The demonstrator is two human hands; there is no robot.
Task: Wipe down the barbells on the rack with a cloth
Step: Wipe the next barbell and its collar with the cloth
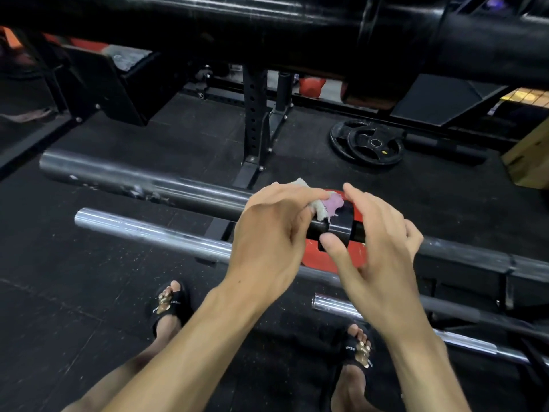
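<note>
Because the barbells lie side by side on a low rack, their sleeves jut out leftward and each can be reached in turn: the dark upper bar (142,181) at far left, the brighter chrome bar (154,230) just below it. Left sandal strap (175,303) carries writing, too blurred to read in full. Left hand (267,233) pinches a pale, pink-tinged cloth (325,205), fingers curled round it, pressing it onto the black collar section (338,226) where the bar crosses a red bracket (335,257), probably to rub that joint. Right hand (377,242) hovers just beside, fingers loosely spread, grasping nothing; likely ready to steady or turn the bar. Beyond, a black weight plate (368,144) lies flat on the floor, marked "5" in yellow. Right sandal (359,349) reads "BEAR".
</note>
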